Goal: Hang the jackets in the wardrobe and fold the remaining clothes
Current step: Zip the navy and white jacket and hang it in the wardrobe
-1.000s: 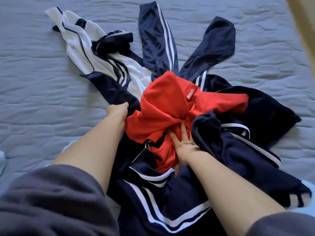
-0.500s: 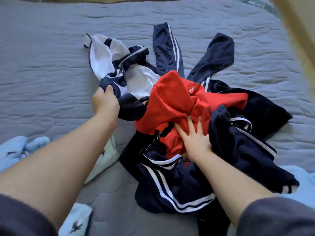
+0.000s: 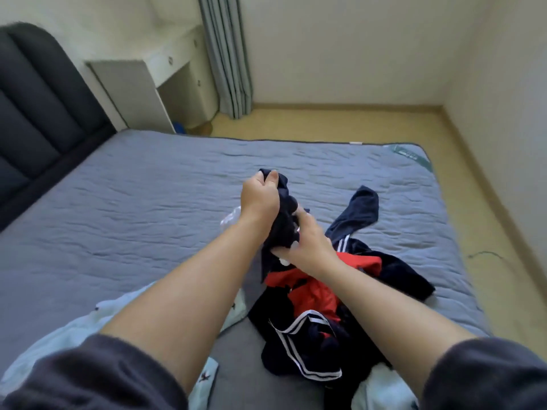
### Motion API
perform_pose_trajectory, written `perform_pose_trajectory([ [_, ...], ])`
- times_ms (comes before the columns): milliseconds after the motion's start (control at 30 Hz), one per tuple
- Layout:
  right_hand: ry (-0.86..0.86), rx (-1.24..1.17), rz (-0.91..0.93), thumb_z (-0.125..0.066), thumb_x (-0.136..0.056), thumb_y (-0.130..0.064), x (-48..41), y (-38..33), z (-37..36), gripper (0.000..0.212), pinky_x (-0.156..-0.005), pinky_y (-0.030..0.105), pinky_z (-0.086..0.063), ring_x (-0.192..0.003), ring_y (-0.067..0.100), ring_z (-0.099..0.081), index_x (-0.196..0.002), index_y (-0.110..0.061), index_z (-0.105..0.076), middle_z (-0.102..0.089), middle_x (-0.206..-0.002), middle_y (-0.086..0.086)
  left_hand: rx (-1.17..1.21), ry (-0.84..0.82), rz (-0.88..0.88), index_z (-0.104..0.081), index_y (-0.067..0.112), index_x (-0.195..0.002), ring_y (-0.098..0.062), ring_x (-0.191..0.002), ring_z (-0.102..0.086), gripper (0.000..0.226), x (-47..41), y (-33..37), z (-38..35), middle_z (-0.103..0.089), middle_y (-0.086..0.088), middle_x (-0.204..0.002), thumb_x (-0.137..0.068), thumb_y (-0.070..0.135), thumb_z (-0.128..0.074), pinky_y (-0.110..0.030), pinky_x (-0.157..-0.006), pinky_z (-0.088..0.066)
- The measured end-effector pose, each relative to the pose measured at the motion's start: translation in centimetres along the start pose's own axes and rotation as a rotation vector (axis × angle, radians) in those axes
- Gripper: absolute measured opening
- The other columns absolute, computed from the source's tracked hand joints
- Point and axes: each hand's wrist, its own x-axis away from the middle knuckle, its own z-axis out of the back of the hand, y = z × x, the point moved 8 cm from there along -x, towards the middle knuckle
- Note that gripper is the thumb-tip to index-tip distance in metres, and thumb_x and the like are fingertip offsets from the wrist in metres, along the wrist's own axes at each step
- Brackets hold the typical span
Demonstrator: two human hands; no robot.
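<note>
Head view: a bed with a grey-blue quilted cover fills the middle of the room, with a dark padded headboard at its left. A white desk stands in the far corner beside a grey curtain, and a yellowish floor runs along cream walls. The 2 hands hold 1 dark navy garment up off the cover; bits of white show at its edges. The left hand has its grip closed, fingers curled tightly round the garment's upper end, knuckles toward the camera. The right hand sits just below and to the right, its grip also closed round the bunched lower part. Both bare forearms reach forward from dark grey sleeves and converge at the cloth. Under the right wrist the rest of the clothes lie heaped on the bed: a red garment on top of a navy jacket with white stripes, a navy sleeve trailing away behind. A pale blue cloth lies along the near edge.
</note>
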Motion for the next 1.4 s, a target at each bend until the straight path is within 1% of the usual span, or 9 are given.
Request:
perform_pose_trajectory([
  [200,0.187,-0.231,0.169,-0.052,-0.088,-0.008,4.2,-15.9,16.1,0.009,-0.062,0.032,-0.043,-0.075,0.025,-0.056,-0.088,-0.011,-0.061,-0.062,-0.079,0.005,0.044,0.004,-0.204,-0.063,0.012,-0.07,-0.032,-0.076,-0.066,0.03,8.7,20.7,4.5,-0.064,-0.012,-0.073,-0.097,0.015,-0.05,-0.044,-0.072,-0.059],
  [500,0.168,-0.402,0.321,-0.038,-0.09,0.005,18.5,-28.4,33.6,0.027,-0.069,0.023,-0.042,-0.075,0.015,-0.052,-0.095,0.004,-0.065,-0.059,-0.082,0.007,-0.344,0.164,-0.5,-0.056,0.015,-0.071,-0.02,-0.066,-0.053,0.028,25.8,34.1,9.3,-0.05,0.001,-0.063,-0.096,0.025,-0.047,-0.026,-0.06,-0.041],
  [633,0.068,-0.507,0.299,-0.034,-0.088,0.009,23.9,-28.3,34.1,0.035,-0.074,0.029,-0.045,-0.08,0.021,-0.054,-0.101,0.002,-0.065,-0.061,-0.088,0.011,-0.493,0.328,-0.596,-0.064,0.016,-0.079,-0.026,-0.118,-0.042,0.025,31.7,32.3,9.1,-0.044,-0.001,-0.115,-0.095,0.027,-0.048,-0.043,-0.107,-0.026],
  [700,0.044,-0.561,0.284,-0.032,-0.087,0.011,25.8,-27.0,33.7,0.037,-0.077,0.032,-0.043,-0.081,0.025,-0.053,-0.094,-0.002,-0.065,-0.06,-0.089,0.014,-0.426,0.319,-0.669,-0.07,0.015,-0.099,-0.021,-0.13,-0.036,0.023,34.2,30.8,8.5,-0.042,-0.002,-0.139,-0.095,0.022,-0.048,-0.03,-0.104,-0.026],
  [867,0.043,-0.616,0.234,-0.03,-0.086,0.012,28.3,-23.8,32.6,0.039,-0.089,0.041,-0.051,-0.083,0.024,-0.059,-0.092,0.002,-0.068,-0.068,-0.099,0.027,-0.284,0.255,-0.72,-0.061,0.0,-0.088,-0.029,-0.084,-0.058,0.026,37.3,29.0,7.1,-0.064,-0.015,-0.087,-0.097,0.021,-0.049,-0.032,-0.071,-0.039],
  [967,0.08,-0.721,0.16,-0.036,-0.089,0.006,28.9,-21.8,33.5,0.035,-0.056,0.016,-0.051,-0.063,0.015,-0.06,-0.076,-0.008,-0.066,-0.066,-0.069,0.004,-0.372,0.098,-0.799,-0.053,0.005,-0.105,-0.02,-0.082,-0.054,0.028,38.5,28.1,5.8,-0.059,-0.006,-0.094,-0.086,0.018,-0.068,-0.031,-0.071,-0.041],
  [1100,0.168,-0.522,0.173,-0.039,-0.088,0.005,29.4,-20.8,36.5,0.032,-0.048,0.015,-0.041,-0.056,0.01,-0.048,-0.07,-0.009,-0.06,-0.055,-0.068,0.003,-0.69,0.124,-0.847,-0.029,0.021,-0.122,-0.032,-0.064,-0.052,0.053,38.7,25.4,5.9,-0.054,-0.01,-0.085,-0.081,0.003,-0.057,-0.037,-0.053,-0.041],
  [1267,0.32,0.001,0.329,-0.041,-0.088,0.004,30.4,-21.7,40.1,0.028,-0.067,0.028,-0.039,-0.079,0.024,-0.053,-0.079,-0.002,-0.066,-0.061,-0.081,0.014,-0.98,0.113,-0.432,-0.044,0.022,-0.084,-0.029,-0.077,-0.055,0.006,36.0,21.5,8.2,-0.055,-0.003,-0.081,-0.085,0.025,-0.049,-0.031,-0.057,-0.036],
  [1400,0.357,0.362,0.335,-0.042,-0.089,-0.001,30.2,-20.8,41.8,0.021,-0.074,0.038,-0.04,-0.089,0.037,-0.057,-0.085,0.004,-0.062,-0.065,-0.095,0.024,-0.988,0.04,-0.207,-0.052,0.017,-0.07,-0.028,-0.078,-0.058,0.016,34.3,21.6,10.8,-0.06,-0.007,-0.08,-0.083,0.025,-0.048,-0.028,-0.062,-0.04],
])
